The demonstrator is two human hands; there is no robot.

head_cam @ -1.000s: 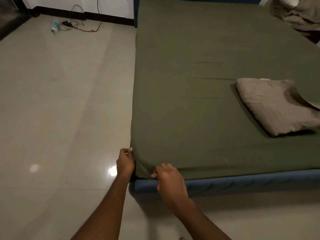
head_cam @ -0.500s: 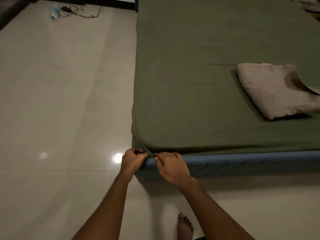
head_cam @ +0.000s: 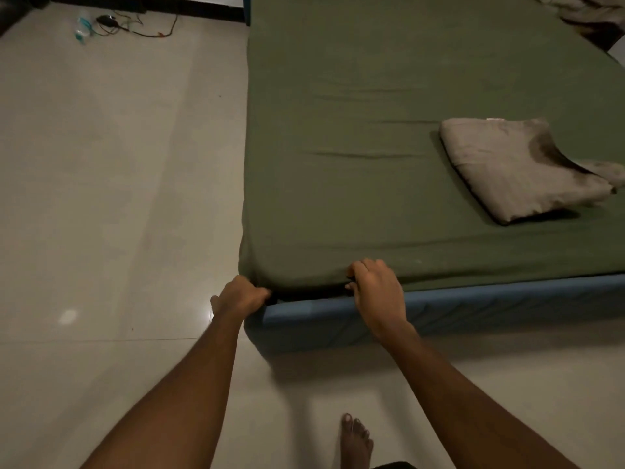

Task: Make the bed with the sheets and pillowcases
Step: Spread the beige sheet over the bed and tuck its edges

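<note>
The pale shiny floor (head_cam: 101, 198) spreads out to the left of the left hand and under both arms. The big green sheet (head_cam: 372, 130) covers the bed and stretches away from both hands, pulled mostly flat with a few thin wrinkles. Its near corner sits right at the left hand. Under the sheet's front edge, the blue bed base (head_cam: 490, 302) runs off to the right of the right hand.

A folded grey-brown cloth (head_cam: 517, 170) lies on the sheet, up and to the right of the right hand, well apart from it. Some crumpled bedding (head_cam: 581, 11) sits far off past that.

The left hand (head_cam: 241, 296) has its fingers curled tight on the sheet's corner. The right hand (head_cam: 375, 292) grabs the sheet's front edge, fingers over the top and thumb under. Between the two hands there is a dark gap under the sheet's edge.

A bare foot (head_cam: 355, 441) stands on the floor below the right hand. Far beyond the left hand, some wires (head_cam: 148, 32) and a little bottle (head_cam: 83, 30) lie by the wall.
</note>
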